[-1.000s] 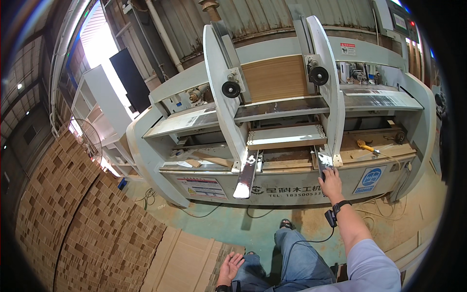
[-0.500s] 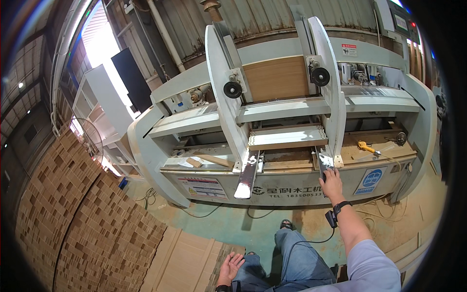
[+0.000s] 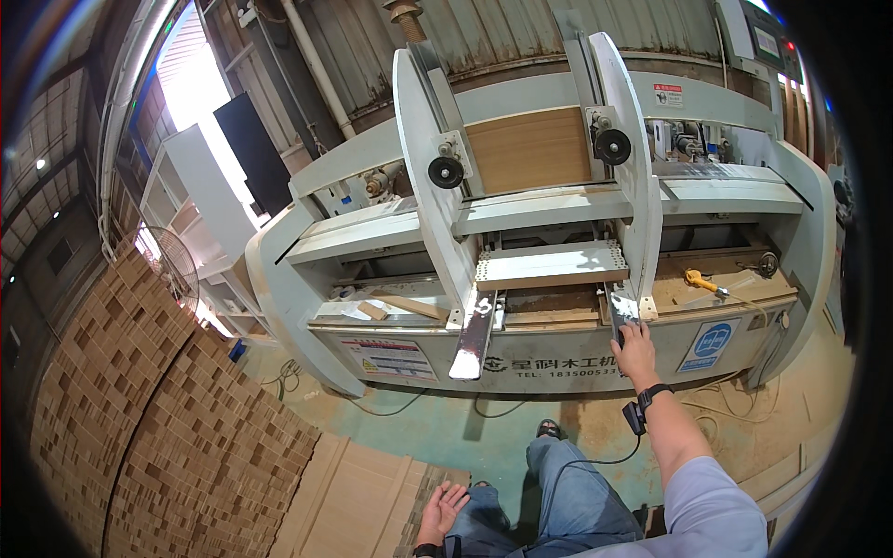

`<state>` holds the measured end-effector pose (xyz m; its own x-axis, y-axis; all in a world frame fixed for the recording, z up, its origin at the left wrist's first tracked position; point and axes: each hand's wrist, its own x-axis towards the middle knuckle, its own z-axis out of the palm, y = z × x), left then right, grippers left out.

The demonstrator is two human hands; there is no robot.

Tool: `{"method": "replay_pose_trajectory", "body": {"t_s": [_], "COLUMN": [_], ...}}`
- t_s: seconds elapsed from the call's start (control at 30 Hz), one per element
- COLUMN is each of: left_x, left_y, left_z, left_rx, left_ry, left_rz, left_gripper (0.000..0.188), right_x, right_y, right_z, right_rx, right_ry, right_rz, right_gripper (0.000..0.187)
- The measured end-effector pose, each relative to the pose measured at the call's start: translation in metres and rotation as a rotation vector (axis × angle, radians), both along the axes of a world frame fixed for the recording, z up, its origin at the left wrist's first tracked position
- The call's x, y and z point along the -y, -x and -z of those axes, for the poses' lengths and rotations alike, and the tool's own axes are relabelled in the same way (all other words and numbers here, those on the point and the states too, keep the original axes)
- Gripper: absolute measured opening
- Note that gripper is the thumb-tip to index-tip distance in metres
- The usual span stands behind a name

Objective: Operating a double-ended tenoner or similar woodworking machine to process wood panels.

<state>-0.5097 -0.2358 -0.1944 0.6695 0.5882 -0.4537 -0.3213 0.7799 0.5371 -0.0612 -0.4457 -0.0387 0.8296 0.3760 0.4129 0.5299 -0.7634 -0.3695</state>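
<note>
My right hand (image 3: 634,356) is closed over the near end of the right metal rail (image 3: 620,303), which juts out from a large pale woodworking machine (image 3: 549,212). Low beside my left leg, my left hand (image 3: 445,510) is open, palm up and holding nothing. The left metal rail (image 3: 474,337) sticks out toward me, with no hand on it. Between two tall white side plates (image 3: 423,158) lies a stack of narrow boards (image 3: 551,266), white on top with rows of holes near both ends. Behind it a wooden panel (image 3: 528,149) stands upright.
Tall stacks of wooden strips (image 3: 200,418) fill the left side, with flat brown boards (image 3: 349,493) nearby. A yellow air gun (image 3: 705,283) rests on the machine bed at right. Hoses and cables (image 3: 735,400) trail over the floor. A control screen (image 3: 767,42) hangs upper right.
</note>
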Motion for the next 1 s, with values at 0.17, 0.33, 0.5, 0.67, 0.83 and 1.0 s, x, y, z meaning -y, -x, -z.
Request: {"method": "replay_pose_trajectory", "body": {"t_s": [0.17, 0.33, 0.5, 0.67, 0.83, 1.0], "left_x": [0.0005, 0.0012, 0.0012, 0.0025, 0.0043, 0.0054], "left_y": [-0.0005, -0.0018, -0.0013, -0.0022, -0.0027, -0.0026], "left_z": [-0.0011, -0.0049, -0.0035, -0.0055, -0.0065, -0.0073], "left_rx": [-0.016, -0.026, -0.01, -0.023, -0.039, -0.039], "left_ry": [-0.001, -0.001, -0.01, -0.013, -0.016, -0.02], "left_rz": [-0.004, -0.006, -0.001, -0.008, -0.016, -0.01], "left_gripper": [0.029, 0.028, 0.029, 0.029, 0.029, 0.029], "right_x": [0.0002, 0.0002, -0.0002, 0.0001, 0.0005, 0.0011], "right_y": [0.0001, -0.0012, -0.0015, -0.0024, -0.0024, -0.003], "right_z": [-0.0011, 0.0003, -0.0001, 0.0003, 0.0002, 0.0014], "right_rx": [0.0, -0.008, -0.017, -0.021, -0.018, -0.012], "right_ry": [0.009, 0.007, 0.012, 0.012, 0.013, 0.006], "right_rz": [0.005, 0.005, 0.01, 0.008, 0.004, 0.003], "right_gripper": [0.041, 0.042, 0.042, 0.042, 0.042, 0.042]}}
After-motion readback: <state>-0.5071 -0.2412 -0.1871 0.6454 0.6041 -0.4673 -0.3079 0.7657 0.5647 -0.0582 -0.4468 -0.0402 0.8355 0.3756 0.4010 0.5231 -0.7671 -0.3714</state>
